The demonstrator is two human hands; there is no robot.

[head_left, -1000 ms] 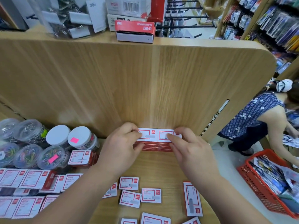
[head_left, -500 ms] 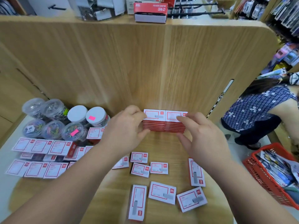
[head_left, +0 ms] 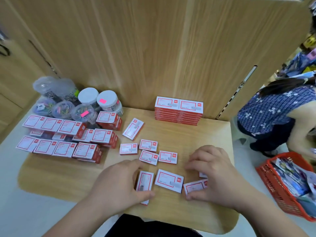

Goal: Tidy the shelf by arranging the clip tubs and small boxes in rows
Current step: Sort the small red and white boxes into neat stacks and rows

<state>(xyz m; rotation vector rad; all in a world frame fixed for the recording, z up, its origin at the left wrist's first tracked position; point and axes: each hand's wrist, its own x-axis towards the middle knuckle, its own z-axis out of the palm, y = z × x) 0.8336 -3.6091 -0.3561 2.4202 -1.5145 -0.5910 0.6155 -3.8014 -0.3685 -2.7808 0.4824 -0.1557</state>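
Note:
Small red-and-white boxes lie loose on the wooden shelf (head_left: 65, 178). My left hand (head_left: 118, 185) pinches one upright-lying box (head_left: 145, 181) between thumb and fingers. My right hand (head_left: 215, 177) grips another box (head_left: 194, 186) at the front right, partly covering it and a further box under its fingers. Between the two lies a flat box (head_left: 169, 180). A neat double stack of boxes (head_left: 178, 115) stands against the back panel. Clip tubs (head_left: 88, 97) cluster at the back left, with rows of boxes (head_left: 65, 149) in front of them.
Several loose boxes (head_left: 148, 156) lie mid-shelf, one (head_left: 133, 128) slanted further back. The wooden back panel (head_left: 136, 48) closes off the shelf behind. To the right, a person in a blue patterned top (head_left: 273, 110) bends beside a red basket (head_left: 273, 187) on the floor.
Both hands have let go of the double stack at the back panel and come down to the loose boxes at the front. The view has tilted downward.

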